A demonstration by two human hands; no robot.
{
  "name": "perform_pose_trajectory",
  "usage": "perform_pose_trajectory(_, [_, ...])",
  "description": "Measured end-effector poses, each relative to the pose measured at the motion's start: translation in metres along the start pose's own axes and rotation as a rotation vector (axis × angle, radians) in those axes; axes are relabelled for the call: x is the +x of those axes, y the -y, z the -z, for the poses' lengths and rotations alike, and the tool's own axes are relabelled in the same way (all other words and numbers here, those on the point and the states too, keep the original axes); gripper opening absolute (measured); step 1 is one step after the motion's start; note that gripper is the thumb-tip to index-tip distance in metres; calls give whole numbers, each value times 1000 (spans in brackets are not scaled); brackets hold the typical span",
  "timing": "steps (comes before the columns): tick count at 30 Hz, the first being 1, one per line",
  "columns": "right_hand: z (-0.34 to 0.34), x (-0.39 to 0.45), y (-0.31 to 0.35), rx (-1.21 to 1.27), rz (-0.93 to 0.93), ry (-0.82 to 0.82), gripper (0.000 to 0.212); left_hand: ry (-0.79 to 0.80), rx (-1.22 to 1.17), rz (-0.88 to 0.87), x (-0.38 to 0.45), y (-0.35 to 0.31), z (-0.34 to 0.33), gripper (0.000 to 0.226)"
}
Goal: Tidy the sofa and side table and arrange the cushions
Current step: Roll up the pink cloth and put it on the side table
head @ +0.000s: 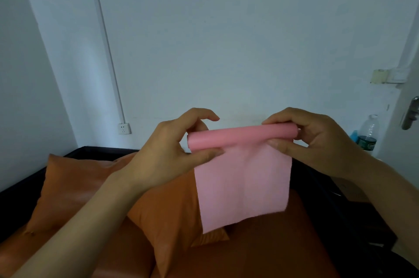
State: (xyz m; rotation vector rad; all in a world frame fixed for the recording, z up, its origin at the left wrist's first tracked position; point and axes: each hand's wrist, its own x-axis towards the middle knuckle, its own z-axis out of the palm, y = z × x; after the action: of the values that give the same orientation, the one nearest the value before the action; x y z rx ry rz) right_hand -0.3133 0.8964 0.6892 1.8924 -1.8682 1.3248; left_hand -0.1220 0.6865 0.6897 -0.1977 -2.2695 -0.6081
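Note:
A pink cloth (243, 184) hangs in mid-air in front of me, its top rolled into a tight tube. My left hand (172, 148) pinches the left end of the roll and my right hand (315, 141) pinches the right end. The loose part of the cloth drops down over the sofa. Below it lie two orange cushions: one (74, 189) leans at the back left, another (167, 212) sits in the middle, partly hidden by my left arm and the cloth. The sofa (267, 252) has an orange seat and a black frame.
A clear water bottle (368, 133) with a dark label stands at the right by the wall, next to something blue. A door with a metal handle (410, 114) is at the far right. A wall socket (123, 128) sits low on the left wall.

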Motion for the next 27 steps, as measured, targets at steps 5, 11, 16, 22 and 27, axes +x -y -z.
perform_pose_trajectory(5, [-2, -1, 0, 60, -22, 0, 34, -25, 13, -22, 3, -3, 2, 27])
perform_pose_trajectory(11, [-4, 3, 2, -20, 20, -32, 35, -51, 44, -22, 3, 0, 1, 26])
perform_pose_trajectory(16, [-5, 4, -2, -54, 47, -50, 25, -32, 69, -56, 2, 2, 2, 38])
perform_pose_trajectory(22, [-9, 3, -2, -1, 25, -40, 34, -30, 125, -113, 4, 4, 5, 32])
perform_pose_trajectory(27, [-10, 4, 1, -14, 31, -53, 33, -37, 125, -72, 2, 3, 4, 32])
